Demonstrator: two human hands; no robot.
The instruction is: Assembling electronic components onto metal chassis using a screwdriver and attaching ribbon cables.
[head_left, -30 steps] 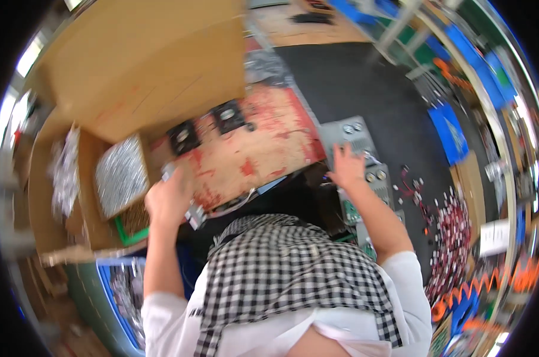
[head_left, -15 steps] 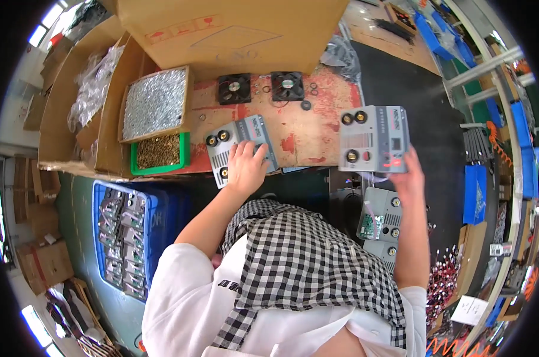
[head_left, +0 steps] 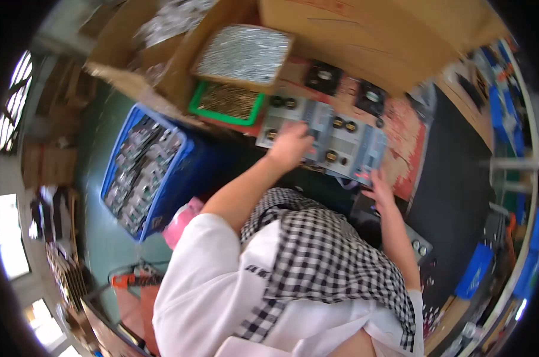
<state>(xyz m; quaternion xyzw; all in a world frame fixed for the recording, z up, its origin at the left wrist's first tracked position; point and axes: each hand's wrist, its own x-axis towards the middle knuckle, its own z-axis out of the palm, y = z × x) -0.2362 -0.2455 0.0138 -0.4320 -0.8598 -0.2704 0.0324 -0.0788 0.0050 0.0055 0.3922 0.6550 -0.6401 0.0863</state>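
Note:
Two grey machine front panels with round brass-centred sockets are side by side at the front of the red-worn worktop. My left hand [head_left: 292, 144] rests on the left panel [head_left: 275, 122], its fingers spread over the face and somewhat blurred. At the lower right corner of the right panel [head_left: 345, 143], my right hand [head_left: 383, 189] grips the edge, fingertips on the face side. The two panels touch or nearly touch. Part of another grey panel [head_left: 423, 245] shows beyond my right forearm, mostly hidden.
Behind the panels lie two black fans [head_left: 324, 77]. A green tray [head_left: 258, 112] of brass pieces and a carton [head_left: 288, 53] of silvery parts stand to the left. A blue crate [head_left: 183, 156] of circuit-board assemblies is lower left. A large cardboard box [head_left: 364, 35] stands at the back.
The right panel has come leftward in my right hand, closing the gap to the left panel. My view has turned, showing more of the left side.

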